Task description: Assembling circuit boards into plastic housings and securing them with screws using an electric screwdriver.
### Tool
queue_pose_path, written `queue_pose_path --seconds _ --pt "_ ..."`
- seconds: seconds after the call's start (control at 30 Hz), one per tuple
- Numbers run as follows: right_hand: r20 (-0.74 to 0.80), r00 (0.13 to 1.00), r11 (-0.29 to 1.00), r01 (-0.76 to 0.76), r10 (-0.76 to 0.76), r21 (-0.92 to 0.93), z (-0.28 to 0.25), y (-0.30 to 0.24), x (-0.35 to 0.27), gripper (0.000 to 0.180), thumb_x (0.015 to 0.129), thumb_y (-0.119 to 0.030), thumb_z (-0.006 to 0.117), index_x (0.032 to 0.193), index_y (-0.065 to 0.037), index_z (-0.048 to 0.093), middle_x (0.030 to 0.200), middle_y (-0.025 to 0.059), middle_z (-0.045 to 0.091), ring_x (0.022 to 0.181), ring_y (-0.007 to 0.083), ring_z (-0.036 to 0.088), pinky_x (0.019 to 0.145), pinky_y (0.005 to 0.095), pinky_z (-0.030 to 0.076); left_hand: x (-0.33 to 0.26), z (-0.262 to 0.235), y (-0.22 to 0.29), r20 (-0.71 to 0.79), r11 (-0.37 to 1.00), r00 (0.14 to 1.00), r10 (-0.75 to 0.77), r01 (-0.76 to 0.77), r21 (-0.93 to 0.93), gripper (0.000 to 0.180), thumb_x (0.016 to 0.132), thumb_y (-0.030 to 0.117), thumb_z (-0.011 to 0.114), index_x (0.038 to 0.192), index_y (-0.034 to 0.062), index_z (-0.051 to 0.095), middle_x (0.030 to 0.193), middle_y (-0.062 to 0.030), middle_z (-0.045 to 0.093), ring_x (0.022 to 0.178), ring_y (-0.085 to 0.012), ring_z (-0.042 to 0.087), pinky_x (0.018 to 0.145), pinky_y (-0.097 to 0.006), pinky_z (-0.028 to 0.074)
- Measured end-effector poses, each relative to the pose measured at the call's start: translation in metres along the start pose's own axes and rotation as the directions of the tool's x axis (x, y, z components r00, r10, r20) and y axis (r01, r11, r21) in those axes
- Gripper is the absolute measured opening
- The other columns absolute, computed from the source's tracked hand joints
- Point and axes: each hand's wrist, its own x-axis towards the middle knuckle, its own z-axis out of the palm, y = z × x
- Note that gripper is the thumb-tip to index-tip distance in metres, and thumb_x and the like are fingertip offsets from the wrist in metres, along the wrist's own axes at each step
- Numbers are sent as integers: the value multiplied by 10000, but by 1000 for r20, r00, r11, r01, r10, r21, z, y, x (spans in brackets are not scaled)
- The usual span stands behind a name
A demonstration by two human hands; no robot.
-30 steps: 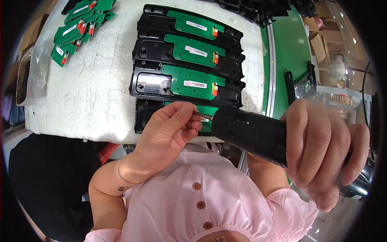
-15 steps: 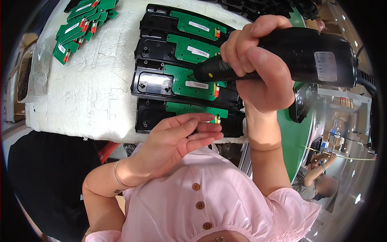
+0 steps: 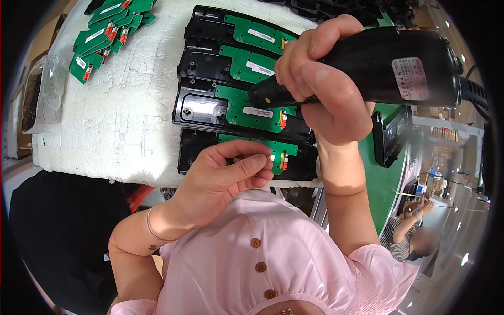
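The right hand [image 3: 325, 89] is wrapped tight round a black electric screwdriver [image 3: 378, 68], its tip pressed onto the green circuit board [image 3: 252, 107] of the third black housing [image 3: 210, 107] in the row. This looks like the fastening step: boards being screwed down into their housings, one after another. The left hand [image 3: 223, 178] sits just below, over the nearest housing [image 3: 202, 149], fingers drawn narrow with thumb and forefinger pinching something small and pale, likely a screw, though it is too small to be sure. I would judge the next move calls for keeping the driver plumb on that hole, then seating the pinched piece on the board under the left hand.

Room is tight. The nearest housing lies right at the front edge of the white foam pad [image 3: 121, 115], just past the left knuckles. Left of that hand the foam is bare up to a pile of loose green boards [image 3: 107, 31]; right of the driver hand runs a green conveyor belt [image 3: 383, 184].
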Motion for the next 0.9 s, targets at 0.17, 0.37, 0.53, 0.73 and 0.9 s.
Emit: queue_pose_path --seconds 0.17,0.37,0.53,0.73,0.9 --pt "59 993 994 107 -107 -3 -3 -18 -5 302 595 70 438 874 -38 402 595 -6 409 503 115 382 521 271 328 4 -8 2 -31 994 999 13 -16 -111 157 865 81 528 1002 7 550 884 -68 587 793 -122 585 687 -218 500" --pt "27 995 946 86 -99 314 -17 -84 -31 285 621 -44 634 841 -101 462 591 -52 541 523 52 531 570 164 425 8 -9 4 26 977 998 64 -58 -207 165 866 109 541 1004 24 571 906 -67 613 819 -127 603 727 -224 501" --pt "78 995 974 42 -61 225 -10 -92 -35 320 594 -75 710 816 -108 483 595 -28 563 531 69 559 546 174 486 13 -8 0 59 966 994 87 -69 -251 179 876 159 532 989 26 574 874 -56 612 766 -114 604 673 -212 509" --pt "26 961 942 265 -276 205 2 -74 -37 317 612 -90 718 805 -123 470 586 -59 556 496 35 540 538 160 476 16 -11 -9 124 945 986 112 -67 -319 217 887 198 518 1014 29 566 915 -61 607 811 -111 591 738 -226 494" --pt "197 978 996 84 -75 -38 2 -65 -13 312 700 7 516 980 -98 428 585 -75 478 542 41 462 504 186 323 9 16 -2 60 982 998 28 -16 -186 321 930 215 412 1143 -19 469 1058 -130 565 949 -193 566 855 -283 459"
